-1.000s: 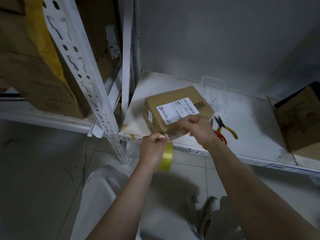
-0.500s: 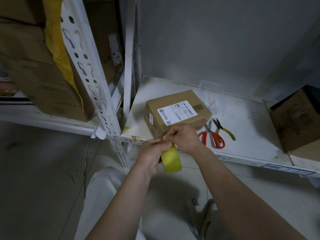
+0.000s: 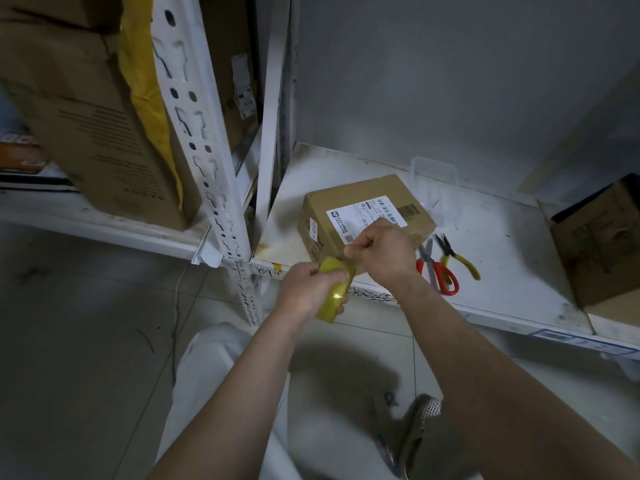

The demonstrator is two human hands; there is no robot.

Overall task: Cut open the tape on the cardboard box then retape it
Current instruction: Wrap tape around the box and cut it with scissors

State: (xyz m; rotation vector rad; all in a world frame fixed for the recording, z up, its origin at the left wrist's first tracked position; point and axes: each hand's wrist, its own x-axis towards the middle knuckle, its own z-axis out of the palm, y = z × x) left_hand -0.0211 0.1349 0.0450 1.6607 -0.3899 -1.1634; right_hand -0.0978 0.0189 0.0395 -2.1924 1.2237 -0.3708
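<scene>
Cardboard box (image 3: 367, 216): near the shelf (image 3: 502, 258) front edge, bare shelf behind it; scissors (image 3: 437, 268) and pliers (image 3: 457, 254) just right. Your left hand (image 3: 304, 292) grips the yellow tape roll (image 3: 334, 292) below the edge. Your right hand (image 3: 384, 251), fingers curled, pinches at the box's front corner; what it pinches, you cannot tell.

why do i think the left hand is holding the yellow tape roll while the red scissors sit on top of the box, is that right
Not quite. The left hand does hold the yellow tape roll, but the head view shows the red scissors lying on the white shelf to the right of the box, beside the yellow-handled pliers.
</scene>
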